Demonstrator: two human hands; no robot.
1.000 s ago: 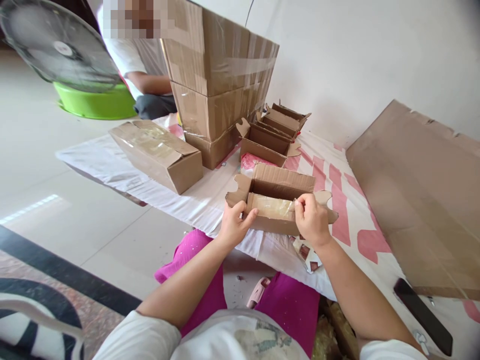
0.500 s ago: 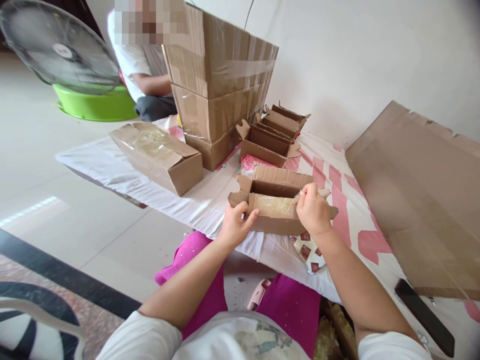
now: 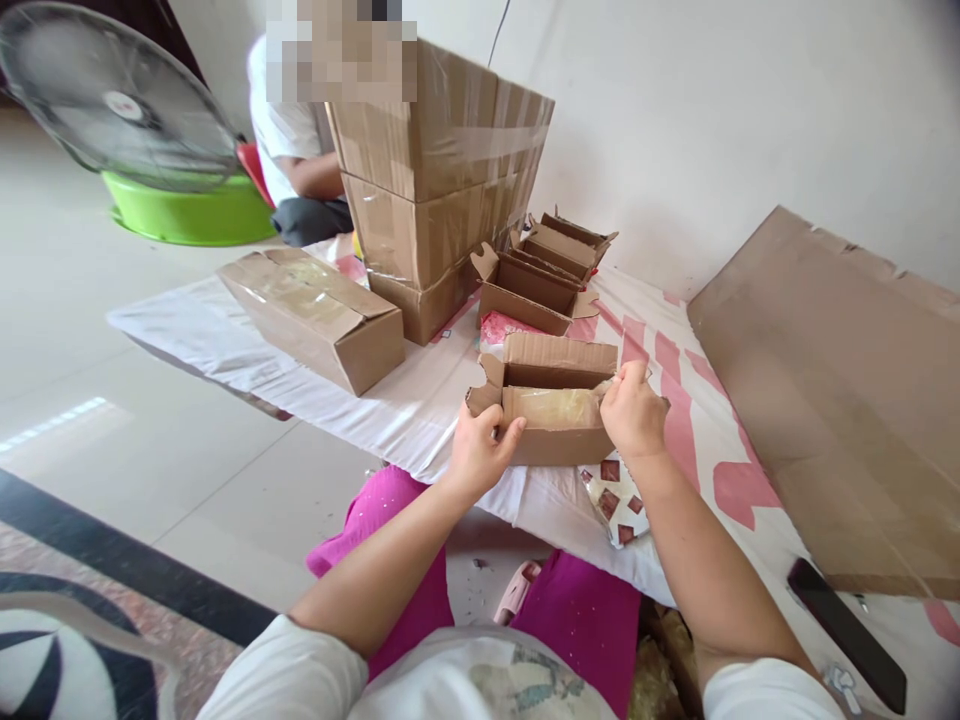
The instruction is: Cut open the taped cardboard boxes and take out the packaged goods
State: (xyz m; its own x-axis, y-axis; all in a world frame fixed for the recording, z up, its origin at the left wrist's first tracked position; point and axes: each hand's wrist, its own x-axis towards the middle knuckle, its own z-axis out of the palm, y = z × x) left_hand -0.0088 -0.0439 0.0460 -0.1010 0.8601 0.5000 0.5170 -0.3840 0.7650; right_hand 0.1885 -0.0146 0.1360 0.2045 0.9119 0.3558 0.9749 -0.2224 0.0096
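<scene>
A small brown cardboard box (image 3: 562, 447) stands near the table's front edge with its back flap (image 3: 559, 352) raised. A strip of clear yellowish tape (image 3: 555, 408) runs along its front flap. My left hand (image 3: 486, 448) grips the left end of the box, thumb on the front edge. At the right end my right hand (image 3: 635, 410) is closed, its fingertips pinching the box's corner by the taped flap. Its knuckles hide most of that end. Partly under the right forearm lies a white packet with dark red squares (image 3: 611, 497).
A taped box (image 3: 311, 310) lies to the left. Stacked taped boxes (image 3: 450, 215) rise behind it, and several open boxes (image 3: 529, 290) stand at the back. At right are a large cardboard sheet (image 3: 840, 400) and a phone (image 3: 847, 635). A person (image 3: 300, 150) sits behind the stack.
My right hand has moved slightly right and up along the box's end. My left hand and the box have shifted a little to the right. The person behind leans further right.
</scene>
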